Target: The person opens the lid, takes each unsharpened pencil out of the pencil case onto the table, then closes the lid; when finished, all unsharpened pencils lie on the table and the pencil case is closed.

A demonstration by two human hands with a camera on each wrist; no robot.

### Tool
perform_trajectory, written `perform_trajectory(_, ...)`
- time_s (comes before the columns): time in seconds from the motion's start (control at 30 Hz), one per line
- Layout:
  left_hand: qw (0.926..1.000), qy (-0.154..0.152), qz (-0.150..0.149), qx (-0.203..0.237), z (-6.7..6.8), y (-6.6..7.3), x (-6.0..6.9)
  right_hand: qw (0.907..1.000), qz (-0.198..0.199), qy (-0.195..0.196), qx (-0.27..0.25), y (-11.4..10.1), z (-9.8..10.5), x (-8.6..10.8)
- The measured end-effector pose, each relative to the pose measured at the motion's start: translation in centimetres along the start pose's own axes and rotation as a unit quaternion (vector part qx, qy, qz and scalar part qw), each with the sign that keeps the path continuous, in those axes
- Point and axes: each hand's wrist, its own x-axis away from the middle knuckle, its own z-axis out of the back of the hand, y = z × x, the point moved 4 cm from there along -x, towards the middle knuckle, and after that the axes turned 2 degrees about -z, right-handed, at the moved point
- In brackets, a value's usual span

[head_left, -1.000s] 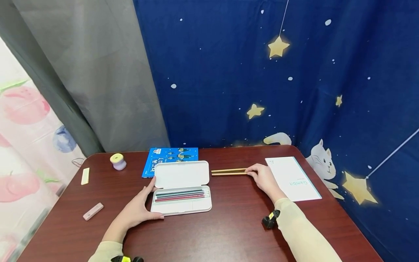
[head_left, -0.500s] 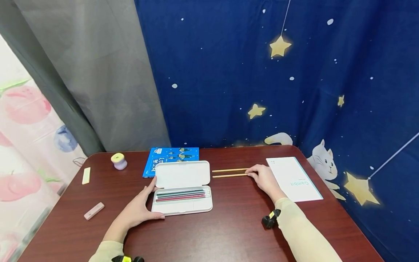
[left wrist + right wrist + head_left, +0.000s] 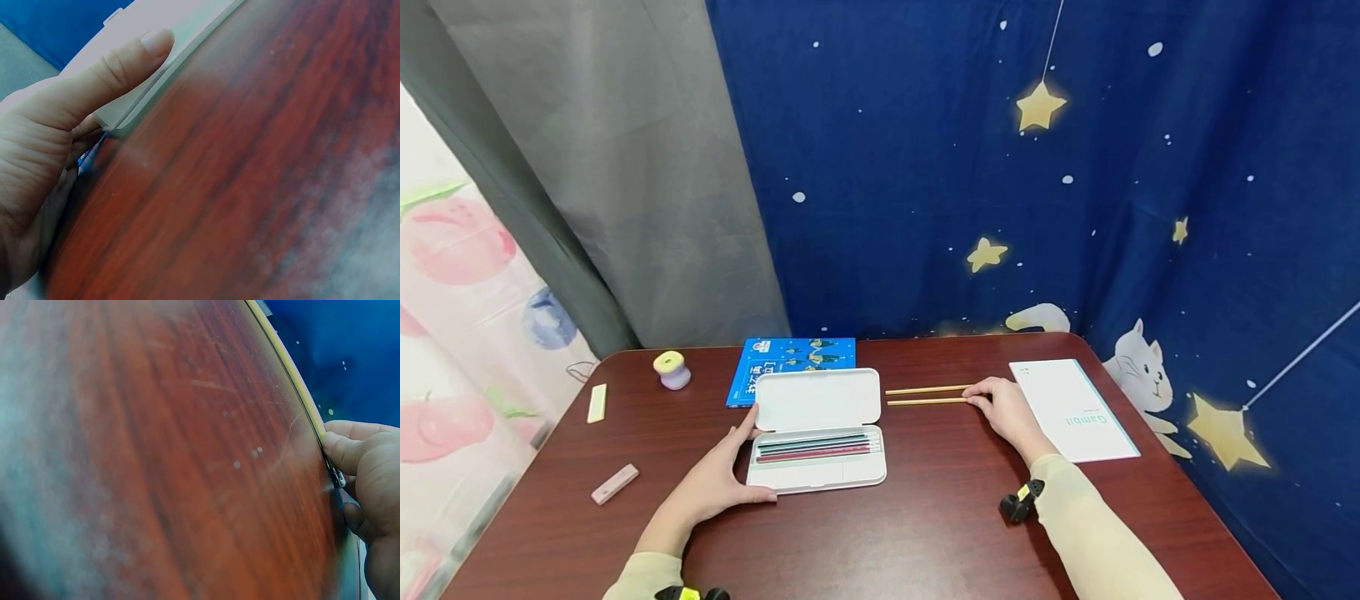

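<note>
A white pencil case [image 3: 797, 477] lies with its lid [image 3: 817, 400] folded back; several pencils [image 3: 816, 447], dark and red, lie in its tray. My left hand [image 3: 715, 479] grips the case's left end, thumb along the front edge; the left wrist view shows the thumb on the white edge [image 3: 187, 37]. To the right, two thin yellow sticks [image 3: 927, 402] lie side by side, slightly apart. My right hand [image 3: 1009, 412] pinches their right ends; in the right wrist view a yellow stick [image 3: 290, 365] runs to the hand [image 3: 369, 469]. The fingers hide those ends.
A blue book [image 3: 797, 354] lies partly under the case lid. On the left are a yellow-and-lilac spool-shaped object [image 3: 672, 370], a pale yellow bar [image 3: 597, 403] and a pink bar [image 3: 615, 484]. A white "Gambit" booklet [image 3: 1075, 412] lies beyond my right hand. Curtains hang behind the table.
The left ends of the two yellow sticks have spread a little apart since one second ago, the nearer one shifting slightly toward me. Both hands have stayed nearly in place.
</note>
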Motion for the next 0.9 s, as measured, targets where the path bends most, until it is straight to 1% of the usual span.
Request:
perform_trajectory(0.1, 1.0000, -0.001, 0.001, 0.001, 0.0, 0.0, 0.0, 1.0000, -0.001, 0.003, -0.004, 0.1, 0.1, 0.1)
perform_trajectory(0.23, 1.0000, -0.001, 0.002, 0.001, 0.0, 0.1, 0.0, 0.9994, -0.004, 0.024, -0.026, -0.2, 0.5, 0.2)
perform_trajectory(0.33, 1.0000, 0.000, 0.000, 0.000, 0.0, 0.0, 0.0, 0.9978, -0.004, 0.040, -0.053, -0.9, 0.9, 0.3)
perform_trajectory(0.4, 1.0000, 0.000, -0.001, 0.000, 0.0, 0.0, 0.1, 0.9962, -0.006, 0.043, -0.076, -1.5, 1.2, 0.4)
perform_trajectory(0.53, 1.0000, 0.001, -0.003, 0.002, 0.0, -0.1, 0.1, 0.9908, -0.005, 0.040, -0.129, -3.2, 1.2, 0.6)
perform_trajectory(0.6, 1.0000, 0.001, -0.002, 0.003, 0.1, -0.1, 0.1, 0.9870, 0.005, 0.040, -0.156, -4.2, 1.0, 0.6)
perform_trajectory(0.7, 1.0000, 0.000, 0.002, 0.002, 0.0, -0.1, 0.1, 0.9830, 0.022, 0.036, -0.179, -5.9, 0.5, 0.7)
perform_trajectory(0.8, 1.0000, 0.000, 0.004, 0.002, 0.0, 0.0, 0.1, 0.9808, 0.036, 0.018, -0.191, -7.8, -0.4, 0.9)
perform_trajectory(0.9, 1.0000, 0.000, 0.006, 0.001, 0.0, -0.1, 0.1, 0.9787, 0.052, -0.015, -0.198, -9.8, -1.4, 1.2)
